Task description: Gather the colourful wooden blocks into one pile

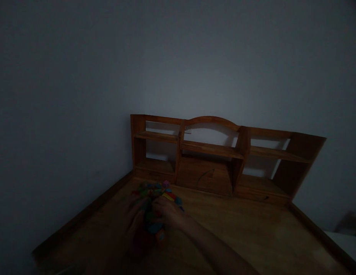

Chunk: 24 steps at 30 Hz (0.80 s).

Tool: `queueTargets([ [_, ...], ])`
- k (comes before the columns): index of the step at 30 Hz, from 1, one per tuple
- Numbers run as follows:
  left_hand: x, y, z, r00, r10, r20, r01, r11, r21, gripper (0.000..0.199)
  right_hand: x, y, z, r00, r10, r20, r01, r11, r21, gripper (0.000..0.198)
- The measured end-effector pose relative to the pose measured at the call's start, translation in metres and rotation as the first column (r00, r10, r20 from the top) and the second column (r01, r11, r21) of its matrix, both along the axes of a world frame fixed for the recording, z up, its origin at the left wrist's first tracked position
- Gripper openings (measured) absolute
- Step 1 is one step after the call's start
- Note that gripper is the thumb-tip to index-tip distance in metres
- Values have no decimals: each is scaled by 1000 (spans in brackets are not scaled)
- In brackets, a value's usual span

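The scene is very dark. A pile of small colourful blocks (157, 190) lies on a wooden desk (252, 229), near the back left. My right hand (168, 214) reaches in from the lower right and rests on the near side of the pile, fingers curled over some blocks. My left hand (134, 225) lies just left of it, dim, fingers pointing toward the pile and touching blocks. More blocks, blue and orange (156, 231), sit between and under the two hands. Whether either hand grips a block is not visible.
A wooden shelf unit (212, 149) with open compartments stands along the desk's back edge against a plain wall. A raised rim (80, 217) runs along the desk's left side. Something pale (347, 236) shows past the right edge.
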<state>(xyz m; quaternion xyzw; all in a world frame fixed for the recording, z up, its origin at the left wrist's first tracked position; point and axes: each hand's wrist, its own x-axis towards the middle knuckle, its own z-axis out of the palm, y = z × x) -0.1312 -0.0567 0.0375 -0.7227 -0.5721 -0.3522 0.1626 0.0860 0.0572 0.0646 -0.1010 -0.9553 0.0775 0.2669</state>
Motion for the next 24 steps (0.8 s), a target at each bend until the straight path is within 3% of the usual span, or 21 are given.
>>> queueTargets([
  [3, 38, -49, -46, 989, 131, 73, -139, 984, 114, 67, -2, -5, 3, 997, 34, -70, -37, 998, -41, 26],
  [6, 73, -69, -73, 980, 181, 82, -189, 976, 108, 77, -7, -8, 9, 989, 24, -148, -38, 995, -92, 30],
  [12, 95, -70, -71, 964, 254, 81, -257, 966, 39, 87, -22, -3, 21, 990, 16, -137, -37, 988, -151, 33],
  [19, 96, -73, -72, 963, 267, 36, -269, 963, 34, 81, -23, 9, 0, 985, 97, -142, -108, 991, -76, 59],
  [24, 93, -71, -77, 943, 327, -57, -322, 943, 81, 79, -18, 11, -4, 981, 44, -190, -49, 999, -20, 81],
])
